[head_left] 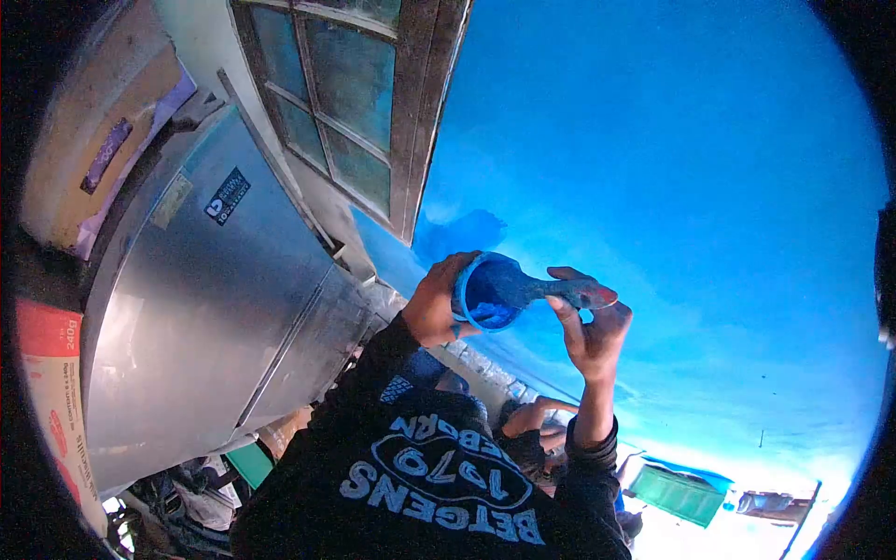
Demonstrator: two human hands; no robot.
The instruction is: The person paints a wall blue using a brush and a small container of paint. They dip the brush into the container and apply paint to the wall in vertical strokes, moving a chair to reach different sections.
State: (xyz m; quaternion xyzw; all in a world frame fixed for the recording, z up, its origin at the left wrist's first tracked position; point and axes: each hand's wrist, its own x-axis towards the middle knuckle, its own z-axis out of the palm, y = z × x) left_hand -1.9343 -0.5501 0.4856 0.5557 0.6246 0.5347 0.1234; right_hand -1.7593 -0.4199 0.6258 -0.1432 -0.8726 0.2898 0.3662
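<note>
My left hand (434,303) is closed around a small blue-rimmed cup (459,297), tilted so that its inside shows. Wet blue paint (490,313) coats the cup's inner wall and bottom. In my right hand (597,336) is a paintbrush (537,289), gripped by its handle between thumb and fingers. Its wide, paint-stained head reaches into the cup's mouth, and the bristle tips are hard to make out. Behind both hands spreads a bright blue wall (653,168), with a darker blue patch (462,233) near the window corner.
A wood-framed window (345,103) is set beside the blue wall. To the left lies a large silver refrigerator (215,317), with cardboard boxes (56,401) along it. Another person's arm (532,415) shows beyond my shirt. A green panel (679,495) stands in the bright lower right.
</note>
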